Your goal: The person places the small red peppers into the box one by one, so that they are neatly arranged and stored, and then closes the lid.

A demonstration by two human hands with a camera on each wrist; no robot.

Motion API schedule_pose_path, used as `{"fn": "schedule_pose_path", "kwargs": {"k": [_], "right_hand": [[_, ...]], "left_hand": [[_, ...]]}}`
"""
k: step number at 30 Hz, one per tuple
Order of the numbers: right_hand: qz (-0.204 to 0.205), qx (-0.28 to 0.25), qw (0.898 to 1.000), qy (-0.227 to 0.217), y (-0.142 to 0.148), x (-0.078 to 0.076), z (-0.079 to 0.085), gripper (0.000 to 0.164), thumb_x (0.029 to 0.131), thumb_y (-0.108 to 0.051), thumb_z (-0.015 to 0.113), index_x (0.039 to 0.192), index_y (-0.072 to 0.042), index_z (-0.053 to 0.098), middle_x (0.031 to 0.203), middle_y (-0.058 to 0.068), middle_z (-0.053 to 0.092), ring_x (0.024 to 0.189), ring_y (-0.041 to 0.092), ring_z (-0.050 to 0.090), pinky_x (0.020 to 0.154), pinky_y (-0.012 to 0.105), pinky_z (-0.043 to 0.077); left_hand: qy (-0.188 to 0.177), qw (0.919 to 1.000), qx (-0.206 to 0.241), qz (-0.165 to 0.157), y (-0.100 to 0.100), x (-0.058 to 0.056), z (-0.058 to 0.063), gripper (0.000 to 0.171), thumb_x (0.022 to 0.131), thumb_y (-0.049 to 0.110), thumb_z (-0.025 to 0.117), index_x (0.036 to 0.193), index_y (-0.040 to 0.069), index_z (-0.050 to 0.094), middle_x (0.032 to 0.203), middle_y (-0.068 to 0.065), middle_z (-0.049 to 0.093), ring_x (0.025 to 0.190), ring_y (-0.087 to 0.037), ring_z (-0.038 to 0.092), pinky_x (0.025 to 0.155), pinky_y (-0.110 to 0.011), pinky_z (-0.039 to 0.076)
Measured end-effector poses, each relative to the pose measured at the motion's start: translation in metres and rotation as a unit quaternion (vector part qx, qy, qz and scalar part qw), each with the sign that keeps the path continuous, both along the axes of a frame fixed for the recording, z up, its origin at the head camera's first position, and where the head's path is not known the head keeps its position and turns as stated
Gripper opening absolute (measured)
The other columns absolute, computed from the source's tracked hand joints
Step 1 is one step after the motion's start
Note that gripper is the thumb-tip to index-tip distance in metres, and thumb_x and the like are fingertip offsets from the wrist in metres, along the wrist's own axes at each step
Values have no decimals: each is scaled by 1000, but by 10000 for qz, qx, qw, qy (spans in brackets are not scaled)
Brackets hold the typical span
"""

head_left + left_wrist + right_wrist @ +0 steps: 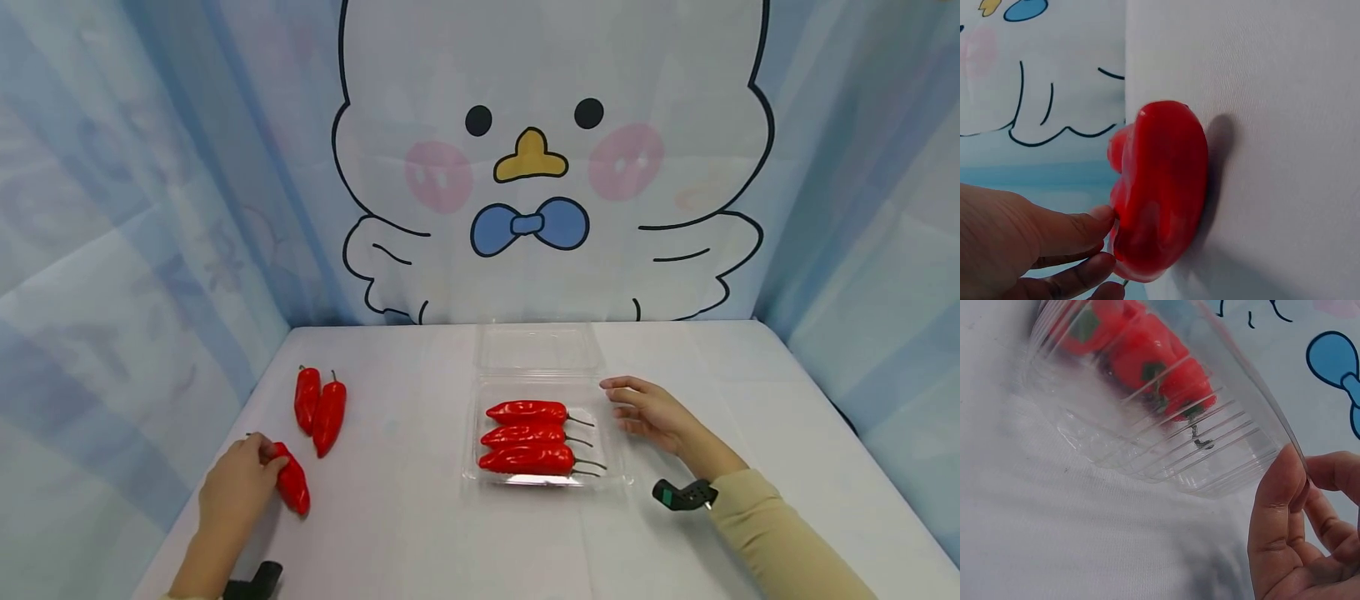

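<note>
At the left of the table my left hand (238, 482) pinches a glossy red chili pepper (292, 483) near its stem end, thumb against its side. In the left wrist view this pepper (1163, 187) hangs close over the white surface, its shadow beside it. A clear plastic clamshell box (474, 454) stands mid-table with its lid (538, 348) folded back. Inside lie three red peppers (528, 460) side by side, stems to the right. My right hand (656, 417) holds the box's right rim between thumb and forefinger, as the right wrist view shows.
Two more red peppers (328, 417) lie together beyond my left hand. A cloth backdrop (528, 283) with a cartoon bird rises behind the white table (405, 533), and blue curtains (135, 250) hang at both sides.
</note>
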State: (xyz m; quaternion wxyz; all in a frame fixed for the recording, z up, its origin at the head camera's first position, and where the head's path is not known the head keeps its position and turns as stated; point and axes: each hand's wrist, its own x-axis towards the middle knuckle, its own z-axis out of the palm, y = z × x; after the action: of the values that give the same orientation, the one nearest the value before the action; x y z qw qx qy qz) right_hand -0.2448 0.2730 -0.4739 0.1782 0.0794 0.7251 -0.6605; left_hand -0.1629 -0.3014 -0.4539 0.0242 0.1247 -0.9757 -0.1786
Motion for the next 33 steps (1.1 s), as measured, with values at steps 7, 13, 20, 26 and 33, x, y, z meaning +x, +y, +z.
{"fn": "schedule_pose_path", "kwargs": {"k": [7,13,20,26,33], "right_hand": [[29,-38,10000,9,0,0,0,47,105,-29,61,145,-6,51,127,11,53,82,12,61,72,19,58],[29,-37,10000,-6,-1,0,1,48,104,-29,62,145,-6,50,126,11,53,82,12,61,72,19,58],[25,-56,10000,19,-1,0,3,45,106,-28,59,144,-6,51,125,9,53,82,12,60,72,19,57],[66,-97,9999,63,0,2,4,45,105,-28,60,143,-6,51,121,6,55,82,12,60,71,19,58],[20,-82,10000,40,0,2,2,43,105,-28,61,142,-7,52,124,9,53,80,11,60,71,19,58]], "left_hand": [[-275,9994,153,175,-6,-3,-1,42,93,26,77,105,-8,55,84,-19,61,70,-25,57,59,-37,55],[-1041,9934,289,377,-7,-6,-3,59,96,37,71,114,-16,50,86,-24,63,73,-29,59,61,-36,57],[-1269,9898,565,311,-3,-11,-6,64,96,36,68,126,-17,49,101,-30,65,80,-30,64,67,-40,61],[-1179,9899,784,103,3,-11,-3,63,93,31,73,133,-13,49,106,-30,65,78,-26,65,63,-39,62],[-1120,9906,756,-217,9,-9,2,62,86,26,79,129,-9,51,102,-27,66,80,-27,64,61,-41,62]]}}
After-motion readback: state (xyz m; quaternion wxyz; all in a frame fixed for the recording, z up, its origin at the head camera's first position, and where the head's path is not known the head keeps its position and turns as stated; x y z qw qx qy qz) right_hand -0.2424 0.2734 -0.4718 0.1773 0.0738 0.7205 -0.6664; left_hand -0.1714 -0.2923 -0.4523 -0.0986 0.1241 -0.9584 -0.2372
